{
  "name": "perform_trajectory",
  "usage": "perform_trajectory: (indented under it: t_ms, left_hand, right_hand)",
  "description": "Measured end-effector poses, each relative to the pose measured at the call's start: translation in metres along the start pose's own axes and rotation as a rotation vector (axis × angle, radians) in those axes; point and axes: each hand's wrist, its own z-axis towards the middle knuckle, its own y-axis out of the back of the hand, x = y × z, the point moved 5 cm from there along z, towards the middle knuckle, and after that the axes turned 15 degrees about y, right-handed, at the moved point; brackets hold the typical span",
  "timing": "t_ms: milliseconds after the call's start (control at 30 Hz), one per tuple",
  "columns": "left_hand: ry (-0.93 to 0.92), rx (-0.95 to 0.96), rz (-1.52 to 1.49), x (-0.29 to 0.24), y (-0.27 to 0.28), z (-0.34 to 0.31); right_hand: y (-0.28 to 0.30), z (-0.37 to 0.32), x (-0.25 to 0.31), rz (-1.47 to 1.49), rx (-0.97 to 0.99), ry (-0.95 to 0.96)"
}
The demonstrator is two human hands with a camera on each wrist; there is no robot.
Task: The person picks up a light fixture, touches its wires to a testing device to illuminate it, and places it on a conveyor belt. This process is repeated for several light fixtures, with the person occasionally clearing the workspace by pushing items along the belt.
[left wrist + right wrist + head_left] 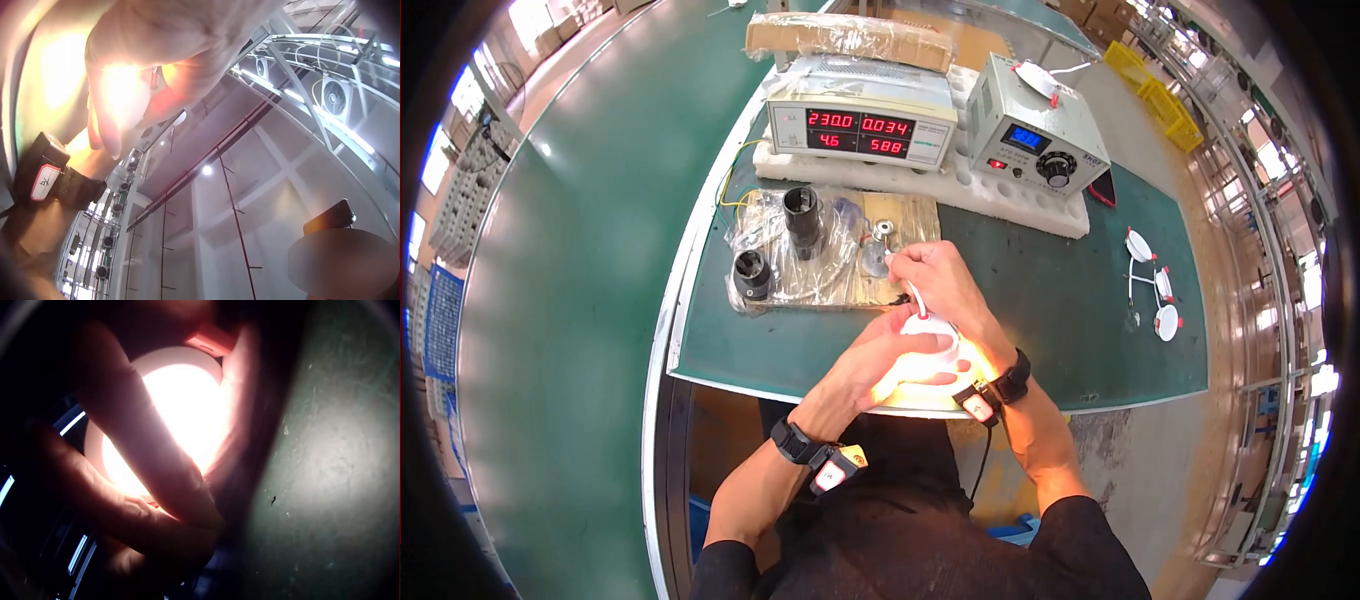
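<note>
Scuffed green tabletop, left hand clamped on round glowing lamp, right hand pinching its white cable.

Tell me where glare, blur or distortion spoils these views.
Head: the wide lens bows the green table at left, and the corners go black. Left wrist: the lit lamp flares white, losing detail. Right wrist: it burns out too, with soft, shadowed fingers across it.
</note>
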Motion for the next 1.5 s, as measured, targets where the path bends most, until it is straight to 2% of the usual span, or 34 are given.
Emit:
perform_trajectory:
  t_ms: [667,867,967,1500]
  left_hand:
    - [-0.071,-0.044,0.064,0.007,0.01,0.014]
    - [0.004,0.003,-0.043,0.002,-0.001,0.001]
    - [-0.025,-0.048,0.083,0.004,0.003,0.005]
    - [-0.015,-0.007,0.027,0.009,0.009,0.011]
  right_hand:
    - [-0.001,-0.002,0.002,-0.014,0.006,0.013]
    - [-0.002,0.001,-0.003,-0.002,0.005,0.028]
    - [-0.002,0.0,-0.005,-0.011,-0.004,0.029]
    - [-0.002,-0.001,-0.001,-0.008,-0.016,0.033]
